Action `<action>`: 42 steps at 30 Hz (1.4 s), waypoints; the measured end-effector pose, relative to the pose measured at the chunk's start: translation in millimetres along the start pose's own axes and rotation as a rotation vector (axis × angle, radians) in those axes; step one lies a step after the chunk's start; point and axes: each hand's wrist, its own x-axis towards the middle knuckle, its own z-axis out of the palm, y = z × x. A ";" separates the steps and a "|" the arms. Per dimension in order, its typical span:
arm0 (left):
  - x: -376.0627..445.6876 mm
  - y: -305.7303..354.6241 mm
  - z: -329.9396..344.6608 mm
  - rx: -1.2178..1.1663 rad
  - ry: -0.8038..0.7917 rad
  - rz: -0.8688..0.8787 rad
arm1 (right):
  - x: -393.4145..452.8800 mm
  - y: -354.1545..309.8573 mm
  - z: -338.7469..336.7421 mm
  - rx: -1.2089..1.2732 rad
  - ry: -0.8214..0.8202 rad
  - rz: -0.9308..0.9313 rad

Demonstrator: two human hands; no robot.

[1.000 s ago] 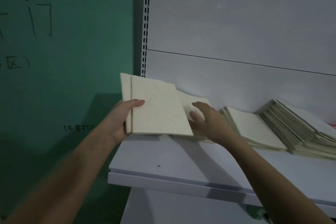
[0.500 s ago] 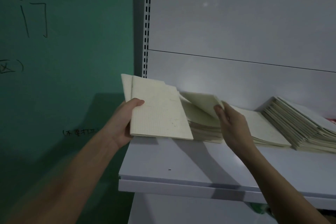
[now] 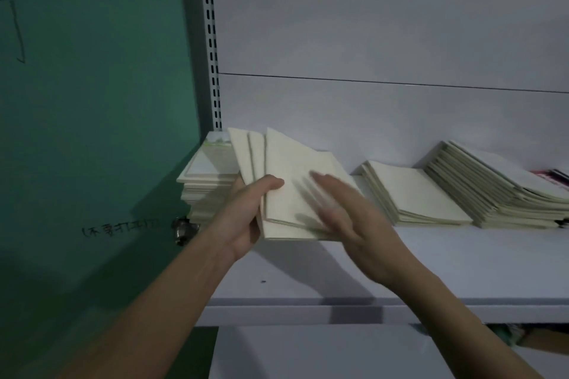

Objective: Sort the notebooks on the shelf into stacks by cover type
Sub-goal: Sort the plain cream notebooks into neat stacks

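Change: left hand now holds three fanned cream notebooks, one more than half a second ago; the leaf the right hand was lifting is no longer raised; a pale stack at the shelf's left end has come into view
Left hand: fingers curled under the fan, thumb clamped on the top cover
Right hand: blurred; fingers straight, laid flat on the top cover
Other notebooks: low stack just right of the hands; taller slumped stack beyond it
Surface: white shelf; white back panel; slotted upright
Room: green wall at left with dark handwriting
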 end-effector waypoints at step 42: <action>102.7 -163.9 214.1 0.854 0.232 0.307 | -6.1 246.3 -115.8 -0.047 0.204 0.393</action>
